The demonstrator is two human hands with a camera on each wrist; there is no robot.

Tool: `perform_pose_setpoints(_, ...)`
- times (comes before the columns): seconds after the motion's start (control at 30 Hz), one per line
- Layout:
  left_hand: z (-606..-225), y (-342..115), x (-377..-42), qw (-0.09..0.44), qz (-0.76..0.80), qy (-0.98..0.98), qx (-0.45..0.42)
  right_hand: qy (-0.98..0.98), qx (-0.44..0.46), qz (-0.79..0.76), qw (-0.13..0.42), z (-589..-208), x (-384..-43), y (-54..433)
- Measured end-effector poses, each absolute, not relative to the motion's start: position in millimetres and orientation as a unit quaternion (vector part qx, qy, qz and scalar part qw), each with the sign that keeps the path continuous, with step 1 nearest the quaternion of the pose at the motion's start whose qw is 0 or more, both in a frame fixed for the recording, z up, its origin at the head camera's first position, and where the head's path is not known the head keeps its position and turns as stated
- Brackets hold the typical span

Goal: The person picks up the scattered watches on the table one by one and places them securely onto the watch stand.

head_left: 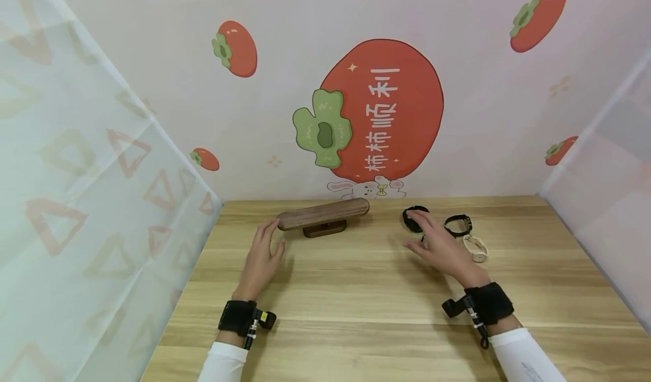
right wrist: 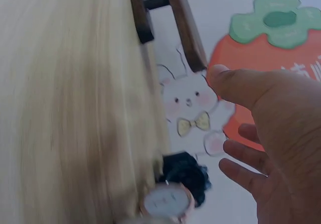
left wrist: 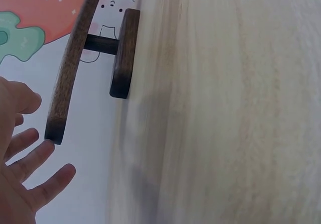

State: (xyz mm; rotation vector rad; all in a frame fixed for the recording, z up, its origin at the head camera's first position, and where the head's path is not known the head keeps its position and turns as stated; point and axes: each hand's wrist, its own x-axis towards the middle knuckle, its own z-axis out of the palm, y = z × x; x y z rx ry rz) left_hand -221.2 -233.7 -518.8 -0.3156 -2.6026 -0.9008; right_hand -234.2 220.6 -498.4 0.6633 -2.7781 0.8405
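Note:
A dark wooden stand (head_left: 325,215), a rounded bar on a short post and base, stands near the back wall. At the bar's left end is my left hand (head_left: 260,262), fingertips right at the wood and fingers spread in the left wrist view. Over the table to the right of the stand, my right hand (head_left: 441,246) hovers with thumb and fingers apart and nothing between them. Beyond its fingertips lies a black ruffled band (head_left: 413,221). A watch (right wrist: 166,202) with a pale dial and pinkish rim shows beside the band in the right wrist view; my right hand mostly hides it in the head view.
A black-strapped watch (head_left: 458,225) and a cream watch (head_left: 476,248) lie right of my right hand on the wooden table (head_left: 346,314). The printed back wall (head_left: 274,144) rises directly behind the stand, with side walls left and right.

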Motion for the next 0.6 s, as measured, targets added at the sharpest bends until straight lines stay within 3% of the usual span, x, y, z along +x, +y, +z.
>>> perform_pose_setpoints(0.6, -524.0, -234.9, -233.3, 0.183, -0.316, -0.925, -0.103, -0.918, 0.250, 0.299, 0.073, -503.9, -265.7, 165.1)
